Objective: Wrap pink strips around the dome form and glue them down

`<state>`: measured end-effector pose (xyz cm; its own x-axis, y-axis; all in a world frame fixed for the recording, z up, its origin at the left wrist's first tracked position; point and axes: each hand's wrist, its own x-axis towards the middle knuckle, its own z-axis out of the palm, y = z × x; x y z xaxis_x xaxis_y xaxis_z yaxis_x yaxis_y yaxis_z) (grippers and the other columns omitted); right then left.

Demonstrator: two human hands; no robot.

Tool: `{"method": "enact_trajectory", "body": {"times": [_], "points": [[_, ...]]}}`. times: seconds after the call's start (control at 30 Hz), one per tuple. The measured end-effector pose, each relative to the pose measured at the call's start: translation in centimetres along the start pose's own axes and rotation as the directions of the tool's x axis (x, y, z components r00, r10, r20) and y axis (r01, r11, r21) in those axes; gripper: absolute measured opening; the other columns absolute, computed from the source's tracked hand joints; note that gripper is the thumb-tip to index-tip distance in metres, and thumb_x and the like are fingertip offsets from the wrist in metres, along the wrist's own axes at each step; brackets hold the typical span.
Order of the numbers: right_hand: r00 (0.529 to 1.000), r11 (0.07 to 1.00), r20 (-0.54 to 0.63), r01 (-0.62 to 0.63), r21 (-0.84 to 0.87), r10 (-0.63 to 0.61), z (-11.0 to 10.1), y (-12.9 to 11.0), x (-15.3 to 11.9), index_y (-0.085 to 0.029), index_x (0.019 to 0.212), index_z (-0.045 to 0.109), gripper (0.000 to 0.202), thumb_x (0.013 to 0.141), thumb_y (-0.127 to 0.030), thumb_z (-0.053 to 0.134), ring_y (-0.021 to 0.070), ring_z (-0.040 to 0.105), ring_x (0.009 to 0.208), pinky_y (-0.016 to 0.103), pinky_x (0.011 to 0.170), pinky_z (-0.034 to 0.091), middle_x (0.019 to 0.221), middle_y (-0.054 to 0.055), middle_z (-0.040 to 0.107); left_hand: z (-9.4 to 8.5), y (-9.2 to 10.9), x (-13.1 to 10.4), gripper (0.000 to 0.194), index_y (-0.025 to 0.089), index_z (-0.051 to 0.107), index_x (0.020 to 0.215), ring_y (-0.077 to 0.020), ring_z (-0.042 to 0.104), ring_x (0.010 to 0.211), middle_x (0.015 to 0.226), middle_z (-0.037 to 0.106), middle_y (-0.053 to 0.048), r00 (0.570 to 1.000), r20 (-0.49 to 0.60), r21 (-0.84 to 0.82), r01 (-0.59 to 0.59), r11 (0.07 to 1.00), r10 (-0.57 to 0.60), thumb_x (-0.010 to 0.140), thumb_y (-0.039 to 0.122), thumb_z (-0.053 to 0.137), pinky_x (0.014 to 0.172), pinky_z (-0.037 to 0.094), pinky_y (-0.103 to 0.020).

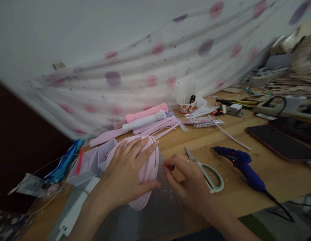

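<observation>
A: Pos of pink piece (150, 167)?
B: Under your L hand (127, 174), on the grey mat (163, 209). Looks like an oval of fuzzy strips laid side by side.

A: Where rel to your fingers?
B: Your L palm's down, fingers fanned wide over its top. Idx tip's at its upper R edge, thumb tip pokes just past the R edge. Lower end shows below your thumb.

A: L grip?
B: Flat on top, fingers not wrapped round it.

A: And your R hand (188, 182)?
B: Just R of the piece, small gap btwn. Fingers curled, thumb + idx tips close together, facing the piece's R edge. Can't tell if tips meet or have hold of anything.

A: What's near you?
B: Pale-handled scissors (201, 165) just beyond your R hand, partly hidden by it, on the bench (236, 134). Blue glue gun (246, 169) further R, red light on. Bead box (107, 145) just L of the piece. White bundle (144, 121) + pink bundle (146, 112) behind it.
</observation>
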<state>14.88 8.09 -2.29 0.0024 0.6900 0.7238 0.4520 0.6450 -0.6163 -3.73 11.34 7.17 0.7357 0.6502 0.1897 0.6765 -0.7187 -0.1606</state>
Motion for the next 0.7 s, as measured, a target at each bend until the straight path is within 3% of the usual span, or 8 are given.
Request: {"method": "enact_trajectory", "body": {"times": [0.1, 0.17, 0.23, 0.33, 0.43, 0.5, 0.6, 0.7], "points": [[0.973, 0.952, 0.086, -0.226, 0.207, 0.212, 0.0, -0.6, -0.5, -0.019, 0.094, 0.066, 0.013, 0.096, -0.022, 0.053, 0.0158, 0.063, 0.075, 0.028, 0.068, 0.046, 0.082, 0.002, 0.068, -0.1, -0.1, 0.0, 0.068, 0.021, 0.036, 0.152, -0.0321, 0.036, 0.143, 0.156, 0.045, -0.013, 1.000, -0.008, -0.026, -0.019, 0.999, 0.019, 0.095, 0.056, 0.049, 0.114, 0.032, -0.059], [0.942, 0.896, 0.164, -0.330, 0.298, 0.293, 0.3, -1.0, -0.8, -0.019, 0.098, 0.067, 0.015, 0.096, -0.026, 0.054, 0.0166, 0.063, 0.079, 0.027, 0.067, 0.047, 0.086, 0.003, 0.069, -0.1, 0.0, 0.1, 0.062, 0.020, 0.035, 0.152, -0.0312, 0.036, 0.143, 0.156, 0.045, -0.013, 1.000, -0.013, -0.025, -0.017, 1.000, 0.017, 0.098, 0.050, 0.046, 0.114, 0.032, -0.058], [0.923, 0.862, 0.204, -0.378, 0.338, 0.325, 0.7, -1.3, -1.0, -0.019, 0.098, 0.068, 0.016, 0.095, -0.029, 0.055, 0.0169, 0.062, 0.078, 0.027, 0.065, 0.047, 0.085, 0.003, 0.068, 0.0, 0.1, 0.2, 0.062, 0.020, 0.035, 0.153, -0.0316, 0.037, 0.142, 0.155, 0.046, -0.013, 1.000, -0.018, -0.011, -0.014, 1.000, 0.014, 0.098, 0.046, 0.048, 0.113, 0.032, -0.059], [0.931, 0.889, 0.204, -0.354, 0.291, 0.304, 0.6, -1.4, -1.3, -0.019, 0.099, 0.067, 0.016, 0.094, -0.027, 0.055, 0.0165, 0.061, 0.076, 0.027, 0.065, 0.046, 0.083, 0.002, 0.066, 0.1, 0.3, 0.2, 0.055, 0.020, 0.037, 0.152, -0.0303, 0.039, 0.142, 0.154, 0.048, -0.012, 1.000, -0.022, 0.002, -0.003, 1.000, 0.003, 0.101, 0.040, 0.042, 0.113, 0.032, -0.058], [0.939, 0.949, 0.186, -0.307, 0.066, 0.290, -0.8, -0.4, -2.2, -0.021, 0.101, 0.066, 0.017, 0.095, -0.024, 0.051, 0.0180, 0.063, 0.075, 0.030, 0.068, 0.046, 0.084, 0.003, 0.068, 0.2, 0.0, 0.0, 0.061, 0.019, 0.036, 0.152, -0.0300, 0.039, 0.142, 0.154, 0.048, -0.012, 0.999, -0.036, -0.001, 0.017, 1.000, -0.017, 0.099, 0.049, 0.043, 0.114, 0.031, -0.056], [0.923, 0.932, 0.168, -0.319, -0.171, 0.346, -2.4, 0.7, -3.3, -0.021, 0.096, 0.066, 0.018, 0.095, -0.025, 0.048, 0.0212, 0.065, 0.076, 0.033, 0.068, 0.046, 0.084, 0.005, 0.068, 0.2, -0.5, -0.5, 0.087, 0.020, 0.032, 0.153, -0.0322, 0.038, 0.143, 0.156, 0.045, -0.013, 0.999, -0.044, 0.007, 0.023, 1.000, -0.023, 0.085, 0.066, 0.059, 0.115, 0.031, -0.055], [0.878, 0.770, 0.100, -0.349, -0.535, 0.467, -4.6, 2.7, -4.9, -0.019, 0.085, 0.063, 0.022, 0.093, -0.033, 0.049, 0.0281, 0.066, 0.074, 0.039, 0.066, 0.046, 0.083, 0.010, 0.066, 0.0, -1.4, -1.6, 0.120, 0.024, 0.022, 0.157, -0.0326, 0.032, 0.146, 0.162, 0.036, -0.012, 0.999, -0.043, 0.006, 0.017, 1.000, -0.017, 0.062, 0.071, 0.078, 0.118, 0.030, -0.051], [0.877, 0.618, 0.082, -0.265, -0.740, 0.473, -5.6, 4.1, -5.6, -0.019, 0.079, 0.060, 0.022, 0.089, -0.038, 0.053, 0.0332, 0.067, 0.074, 0.043, 0.066, 0.049, 0.080, 0.014, 0.065, -0.5, -2.5, -2.7, 0.130, 0.030, 0.008, 0.159, -0.0303, 0.027, 0.150, 0.166, 0.027, -0.009, 1.000, -0.001, -0.026, 0.005, 1.000, -0.005, 0.059, 0.065, 0.084, 0.118, 0.031, -0.048]]}}
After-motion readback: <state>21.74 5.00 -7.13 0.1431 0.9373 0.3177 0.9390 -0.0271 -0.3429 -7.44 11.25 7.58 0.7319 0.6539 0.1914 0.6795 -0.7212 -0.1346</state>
